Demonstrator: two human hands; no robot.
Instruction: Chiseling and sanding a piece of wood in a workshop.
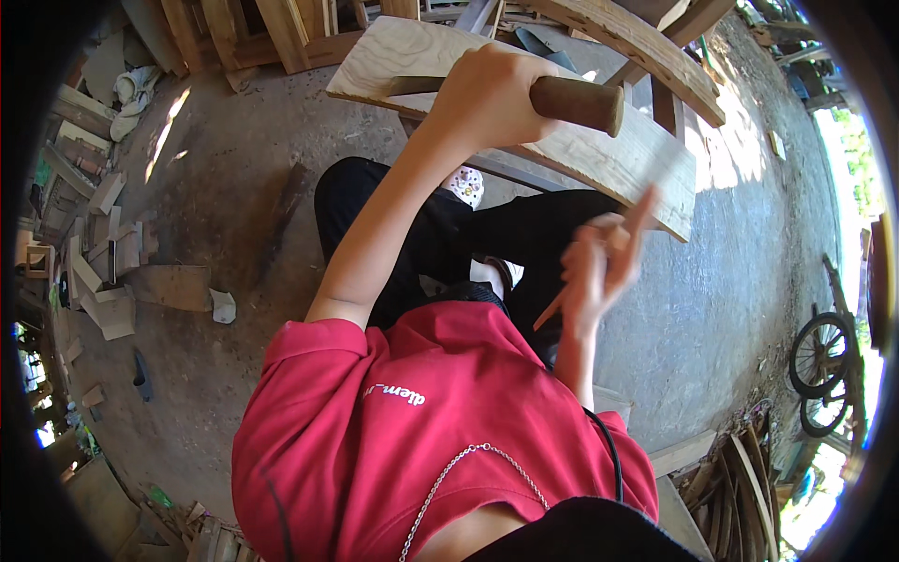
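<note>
My left hand point(492, 94) is wrapped round a thick, round wooden stick or handle point(581, 105), whose blunt end sticks out to the right of the fist. What the rest of the stick joins, if anything, is hidden by the fist. A pale wooden board point(646, 173) lies slantwise beneath that hand, with a dark brown patch or part showing left of the fist. Close to the board's right end is my right hand point(599, 258), smeared by motion. One finger points up toward the board, and I cannot make out whether the hand holds anything.
My bent legs in black trousers point(403, 225) are close below the board. Wooden frames point(253, 37) stand behind on the left, and a thick timber point(646, 51) crosses at the far right. Wood offcuts point(108, 290) litter the left side; a wheel point(819, 356) stands at the right.
</note>
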